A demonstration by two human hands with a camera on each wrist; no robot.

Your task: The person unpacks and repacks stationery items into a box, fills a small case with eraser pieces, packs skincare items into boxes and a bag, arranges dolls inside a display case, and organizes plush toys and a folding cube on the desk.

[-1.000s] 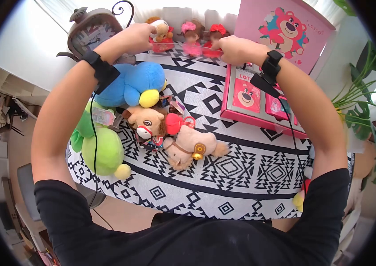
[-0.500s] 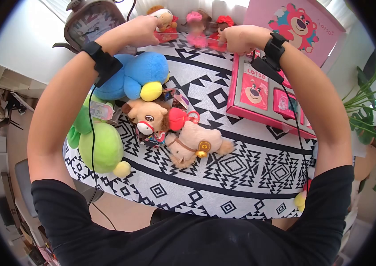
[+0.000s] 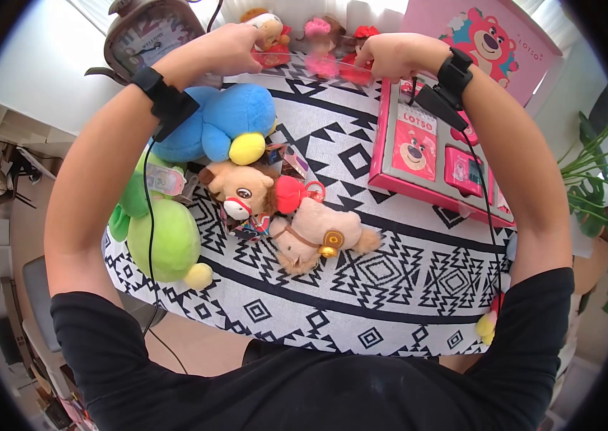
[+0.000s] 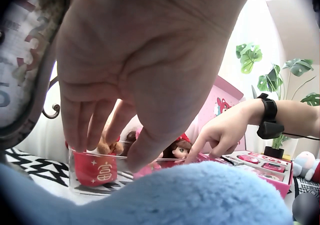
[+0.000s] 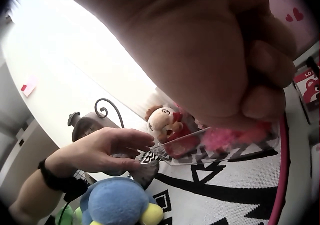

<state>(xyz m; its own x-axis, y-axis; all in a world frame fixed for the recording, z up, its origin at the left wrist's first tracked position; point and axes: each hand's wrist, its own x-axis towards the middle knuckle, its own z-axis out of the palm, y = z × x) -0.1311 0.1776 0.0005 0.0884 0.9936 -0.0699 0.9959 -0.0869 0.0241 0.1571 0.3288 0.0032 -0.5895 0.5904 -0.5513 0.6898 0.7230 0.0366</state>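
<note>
Both hands are at the table's back, at either end of a clear plastic box. Inside it stand a small plush with a red pouch marked in gold, a doll with a pink bow and a doll with a red bow. My left hand holds the left end, thumb at the front and fingers toward the back rim. At the right end my right hand grips the rim, index finger pointing down and the other fingers curled. The wrist partly covers its fingertips in the right wrist view.
A clock stands back left. Blue, green, brown-maned and cream plush toys lie left and middle. A pink gift box, lid raised, is at right, with a plant beyond.
The head view has shifted slightly, so everything appears a little higher and further right. Both hands stay at the clear box's ends, with little movement against the table.
</note>
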